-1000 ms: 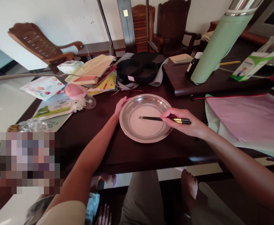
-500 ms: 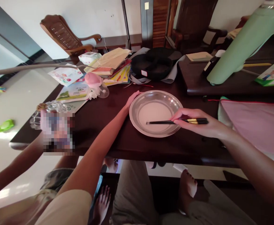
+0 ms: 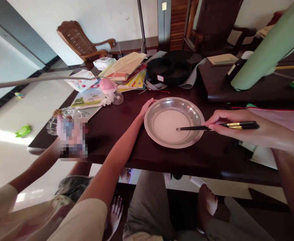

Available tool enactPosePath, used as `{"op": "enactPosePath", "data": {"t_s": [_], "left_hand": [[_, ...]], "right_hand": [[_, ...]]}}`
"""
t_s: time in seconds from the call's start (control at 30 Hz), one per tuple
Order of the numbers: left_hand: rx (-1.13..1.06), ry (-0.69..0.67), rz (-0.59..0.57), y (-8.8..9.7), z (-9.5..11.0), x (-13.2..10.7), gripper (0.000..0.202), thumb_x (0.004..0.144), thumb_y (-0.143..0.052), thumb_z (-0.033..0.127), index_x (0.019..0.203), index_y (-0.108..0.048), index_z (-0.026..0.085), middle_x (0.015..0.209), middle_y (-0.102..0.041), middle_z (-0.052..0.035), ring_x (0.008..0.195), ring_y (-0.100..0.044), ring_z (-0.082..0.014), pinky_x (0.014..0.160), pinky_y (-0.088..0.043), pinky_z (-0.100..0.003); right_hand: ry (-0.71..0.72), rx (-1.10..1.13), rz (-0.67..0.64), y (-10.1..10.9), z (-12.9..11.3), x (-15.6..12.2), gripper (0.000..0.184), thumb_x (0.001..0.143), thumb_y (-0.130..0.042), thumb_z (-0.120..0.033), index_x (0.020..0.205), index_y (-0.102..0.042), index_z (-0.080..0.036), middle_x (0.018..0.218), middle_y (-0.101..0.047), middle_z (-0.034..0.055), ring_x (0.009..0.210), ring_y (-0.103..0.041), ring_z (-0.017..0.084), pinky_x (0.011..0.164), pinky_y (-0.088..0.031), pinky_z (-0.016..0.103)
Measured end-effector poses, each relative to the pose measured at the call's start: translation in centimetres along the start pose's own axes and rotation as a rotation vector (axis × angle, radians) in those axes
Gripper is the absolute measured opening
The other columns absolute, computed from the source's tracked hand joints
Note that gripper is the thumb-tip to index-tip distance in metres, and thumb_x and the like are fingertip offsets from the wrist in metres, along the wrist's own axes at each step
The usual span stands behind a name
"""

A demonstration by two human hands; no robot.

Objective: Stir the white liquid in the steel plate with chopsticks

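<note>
A round metal plate (image 3: pixel 194 115) lies on the dark wooden table (image 3: pixel 127 134). My left hand (image 3: pixel 147 106) rests against the plate's left rim, fingers curled lightly on it. My right hand (image 3: pixel 234 129) is right of the plate and pinches a pair of black chopsticks (image 3: pixel 194 127) with gold bands. Their tips reach over the plate's right half, just above its flat bottom.
Books and papers (image 3: pixel 127 72), a pink toy (image 3: pixel 109 87), a black bag (image 3: pixel 169 70), a green flask (image 3: pixel 267 53) and a pink folder (image 3: pixel 287 115) crowd the table. Another person sits at my left, arm (image 3: pixel 36 167) on the table edge. Wooden chairs (image 3: pixel 81 42) stand behind.
My right hand has drawn the chopsticks to the right, so their tips went from the plate's left-centre to its right half. The view has swung left. My left hand stays on the rim.
</note>
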State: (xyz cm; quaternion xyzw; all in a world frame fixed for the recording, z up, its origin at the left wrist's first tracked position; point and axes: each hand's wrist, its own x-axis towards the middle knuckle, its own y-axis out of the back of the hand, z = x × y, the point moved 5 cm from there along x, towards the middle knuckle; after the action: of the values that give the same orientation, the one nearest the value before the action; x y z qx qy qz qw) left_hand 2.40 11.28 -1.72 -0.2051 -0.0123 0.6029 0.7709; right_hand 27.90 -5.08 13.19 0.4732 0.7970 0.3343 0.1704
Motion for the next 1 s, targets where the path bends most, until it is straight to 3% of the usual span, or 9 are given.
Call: {"op": "enactPosePath", "data": {"t_s": [0.17, 0.3, 0.47, 0.63, 0.77, 0.9, 1.0], "left_hand": [[0.068, -0.045, 0.081, 0.2, 0.6, 0.3, 0.032, 0.093, -0.045, 0.024, 0.077, -0.072, 0.016, 0.073, -0.071, -0.0022, 0.083, -0.066, -0.0166, 0.091, -0.047, -0.03], [0.053, -0.02, 0.086, 0.0, 0.7, 0.0, 0.033, 0.093, -0.045, 0.025, 0.075, -0.071, 0.017, 0.07, -0.069, -0.0009, 0.076, -0.065, -0.0153, 0.087, -0.049, -0.029], [0.07, 0.005, 0.098, -0.2, 0.7, -0.3, 0.035, 0.093, -0.044, 0.026, 0.073, -0.071, 0.018, 0.07, -0.07, -0.0015, 0.071, -0.064, -0.0149, 0.084, -0.05, -0.029], [0.057, -0.015, 0.083, -0.4, 0.8, -0.3, 0.036, 0.094, -0.043, 0.025, 0.074, -0.071, 0.018, 0.069, -0.069, -0.0001, 0.068, -0.063, -0.0134, 0.084, -0.049, -0.027], [0.056, -0.029, 0.084, -0.4, 0.8, -0.2, 0.036, 0.094, -0.042, 0.024, 0.074, -0.071, 0.018, 0.071, -0.07, 0.0001, 0.072, -0.065, -0.0143, 0.086, -0.05, -0.029], [0.086, -0.038, 0.094, -0.5, 0.8, -0.1, 0.036, 0.094, -0.041, 0.025, 0.075, -0.071, 0.019, 0.074, -0.071, -0.0003, 0.078, -0.067, -0.0167, 0.088, -0.051, -0.032], [0.095, -0.022, 0.088, -0.5, 0.7, 0.0, 0.037, 0.094, -0.04, 0.027, 0.076, -0.071, 0.019, 0.073, -0.071, -0.0007, 0.078, -0.067, -0.017, 0.087, -0.051, -0.032]], "right_hand": [[0.076, 0.125, -0.046, -2.9, -0.4, 0.8, 0.021, 0.089, -0.058, -0.041, 0.09, -0.065, -0.021, 0.091, -0.07, 0.0034, 0.083, -0.064, 0.017, 0.075, -0.048, 0.031], [0.099, 0.127, 0.054, -4.8, -0.2, 2.7, 0.019, 0.09, -0.055, -0.038, 0.091, -0.064, -0.021, 0.09, -0.07, 0.0028, 0.081, -0.063, 0.016, 0.074, -0.047, 0.03], [0.075, 0.003, 0.163, -2.9, -0.1, 2.6, 0.019, 0.09, -0.056, -0.037, 0.088, -0.064, -0.02, 0.084, -0.067, 0.0026, 0.074, -0.058, 0.015, 0.069, -0.042, 0.03], [0.01, -0.003, 0.018, -0.6, -0.7, 0.6, 0.021, 0.087, -0.059, -0.041, 0.087, -0.065, -0.021, 0.079, -0.067, 0.0017, 0.072, -0.057, 0.015, 0.066, -0.041, 0.03], [0.024, 0.085, 0.01, -2.3, -1.0, 0.4, 0.021, 0.089, -0.057, -0.04, 0.089, -0.065, -0.021, 0.09, -0.07, 0.0035, 0.081, -0.063, 0.018, 0.072, -0.046, 0.031], [0.085, 0.058, 0.13, -4.6, -0.3, 1.5, 0.02, 0.091, -0.053, -0.038, 0.091, -0.064, -0.021, 0.086, -0.069, 0.0024, 0.077, -0.061, 0.015, 0.07, -0.045, 0.029], [0.123, -0.016, 0.213, -4.4, 0.0, 1.8, 0.017, 0.092, -0.052, -0.035, 0.089, -0.062, -0.022, 0.085, -0.067, 0.0019, 0.072, -0.057, 0.014, 0.066, -0.043, 0.028]]}}
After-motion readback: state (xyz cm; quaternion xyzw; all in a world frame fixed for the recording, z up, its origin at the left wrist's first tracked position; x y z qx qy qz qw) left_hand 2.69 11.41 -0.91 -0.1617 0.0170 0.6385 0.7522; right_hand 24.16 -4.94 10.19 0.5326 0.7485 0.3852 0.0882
